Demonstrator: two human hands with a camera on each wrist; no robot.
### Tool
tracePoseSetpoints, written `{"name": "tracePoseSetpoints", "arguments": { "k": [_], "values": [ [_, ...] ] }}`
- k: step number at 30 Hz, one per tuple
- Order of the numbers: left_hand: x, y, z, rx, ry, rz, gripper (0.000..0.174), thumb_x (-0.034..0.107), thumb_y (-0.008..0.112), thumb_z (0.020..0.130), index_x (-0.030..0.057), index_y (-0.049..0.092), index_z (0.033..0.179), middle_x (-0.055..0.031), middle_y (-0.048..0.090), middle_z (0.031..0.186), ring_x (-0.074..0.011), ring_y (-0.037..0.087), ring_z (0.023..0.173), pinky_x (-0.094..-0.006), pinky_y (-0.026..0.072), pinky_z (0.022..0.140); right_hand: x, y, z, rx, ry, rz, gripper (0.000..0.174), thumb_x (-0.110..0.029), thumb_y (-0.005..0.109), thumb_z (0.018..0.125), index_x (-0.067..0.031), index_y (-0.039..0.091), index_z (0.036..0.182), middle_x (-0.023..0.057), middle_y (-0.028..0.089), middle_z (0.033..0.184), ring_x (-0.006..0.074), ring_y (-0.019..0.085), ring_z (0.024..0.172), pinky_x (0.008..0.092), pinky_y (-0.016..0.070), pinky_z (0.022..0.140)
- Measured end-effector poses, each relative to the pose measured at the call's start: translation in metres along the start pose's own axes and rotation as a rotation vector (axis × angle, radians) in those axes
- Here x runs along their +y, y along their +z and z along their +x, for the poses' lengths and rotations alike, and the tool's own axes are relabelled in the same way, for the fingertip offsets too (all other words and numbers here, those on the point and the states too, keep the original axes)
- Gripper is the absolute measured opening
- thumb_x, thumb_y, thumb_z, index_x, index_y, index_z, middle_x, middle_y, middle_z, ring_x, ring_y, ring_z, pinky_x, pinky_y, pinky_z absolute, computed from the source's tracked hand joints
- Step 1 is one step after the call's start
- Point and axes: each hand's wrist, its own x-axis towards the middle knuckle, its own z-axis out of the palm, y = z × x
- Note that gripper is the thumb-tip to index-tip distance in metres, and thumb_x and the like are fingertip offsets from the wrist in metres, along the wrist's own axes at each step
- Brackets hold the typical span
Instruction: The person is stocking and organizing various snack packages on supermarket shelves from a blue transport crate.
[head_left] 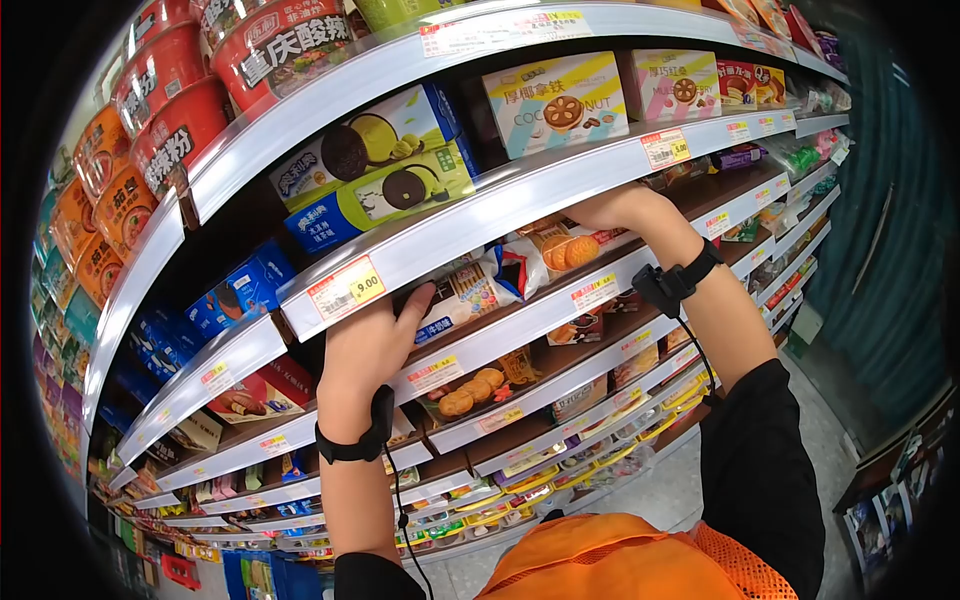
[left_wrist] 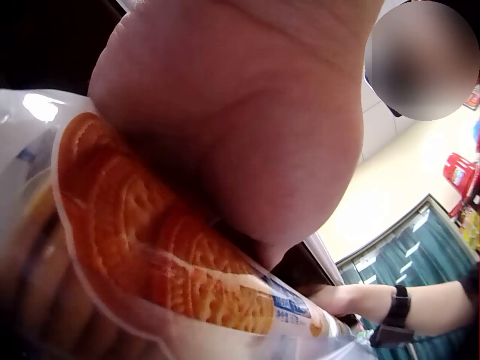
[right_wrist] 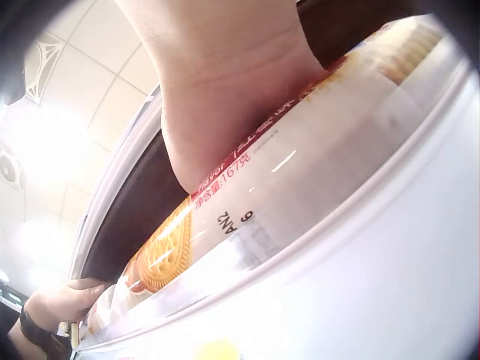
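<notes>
Both hands reach in under a shelf edge, over a row of bagged biscuits. My left hand (head_left: pixel 368 345) has its thumb beside a white-and-blue biscuit packet (head_left: pixel 462 302); the other fingers are hidden behind the price rail. In the left wrist view its palm lies right over a clear packet printed with orange biscuits (left_wrist: pixel 135 217). Farther right, my right hand (head_left: pixel 622 208) is above a biscuit packet with round golden biscuits (head_left: pixel 572 250). In the right wrist view the heel of that hand meets the packet's red lettering (right_wrist: pixel 259 142), fingers out of sight. I cannot tell whether either hand grips.
Above are a coconut biscuit box (head_left: pixel 556 103) and blue-green cookie boxes (head_left: pixel 385 190). Red noodle tubs (head_left: pixel 285 55) stand on the upper shelf. The metal price rail (head_left: pixel 450 240) crosses over both hands. Lower shelves hold more snacks, including a cookie packet (head_left: pixel 475 392).
</notes>
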Motion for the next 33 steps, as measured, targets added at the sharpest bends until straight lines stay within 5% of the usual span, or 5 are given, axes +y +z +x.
{"name": "tracePoseSetpoints", "arguments": {
  "k": [13, 19, 23, 28, 33],
  "values": [
    [-0.002, -0.008, -0.012, -0.017, 0.072, 0.014, 0.053, 0.04, 0.065, 0.092, -0.0003, 0.062, 0.127, -0.0254, 0.065, 0.118, -0.0433, 0.06, 0.111, -0.0447, 0.0471, 0.097, -0.007, -0.014, -0.047, -0.124, 0.04, 0.24, 0.057, -0.04, 0.075, 0.085, -0.0026, 0.063, 0.127, 0.0223, 0.065, 0.125, 0.0394, 0.061, 0.112, 0.0415, 0.0469, 0.098],
    [0.018, -0.022, -0.025, -0.271, -0.181, -0.051, 0.052, 0.031, 0.073, 0.088, -0.002, 0.059, 0.127, -0.0252, 0.065, 0.116, -0.0437, 0.061, 0.106, -0.0477, 0.0493, 0.09, -0.006, 0.006, -0.074, 0.444, -0.384, -0.017, 0.029, -0.025, 0.075, 0.081, -0.0028, 0.068, 0.098, 0.0152, 0.068, 0.088, 0.0342, 0.065, 0.081, 0.0426, 0.0507, 0.073],
    [0.013, -0.002, -0.056, 0.147, 0.433, -0.011, 0.042, 0.008, 0.073, 0.078, 0.0025, 0.063, 0.119, -0.02, 0.064, 0.125, -0.0389, 0.063, 0.113, -0.0516, 0.0487, 0.098, -0.017, 0.028, -0.097, 0.772, -0.531, -0.012, 0.016, -0.001, 0.072, 0.065, -0.0039, 0.064, 0.078, 0.0083, 0.063, 0.078, 0.0264, 0.062, 0.071, 0.0353, 0.0489, 0.061],
    [0.007, 0.022, -0.13, 0.057, 0.603, -0.267, 0.018, 0.004, 0.072, 0.075, 0.0042, 0.068, 0.093, -0.0108, 0.07, 0.098, -0.0245, 0.068, 0.081, -0.0364, 0.0561, 0.071, -0.069, 0.072, -0.141, 0.576, -0.601, 0.196, 0.015, -0.007, 0.074, 0.064, -0.0064, 0.06, 0.07, 0.005, 0.057, 0.069, 0.0226, 0.058, 0.061, 0.0316, 0.0445, 0.053],
    [-0.039, 0.044, -0.254, -0.469, 0.23, -0.308, 0.024, 0.018, 0.074, 0.08, 0.0054, 0.067, 0.1, -0.0115, 0.07, 0.099, -0.0289, 0.067, 0.085, -0.039, 0.0553, 0.073, -0.156, 0.168, -0.193, -0.045, -0.522, 0.365, 0.015, -0.015, 0.074, 0.073, -0.008, 0.061, 0.068, 0.0038, 0.058, 0.072, 0.0242, 0.059, 0.067, 0.0336, 0.0478, 0.055]
  ]
}}
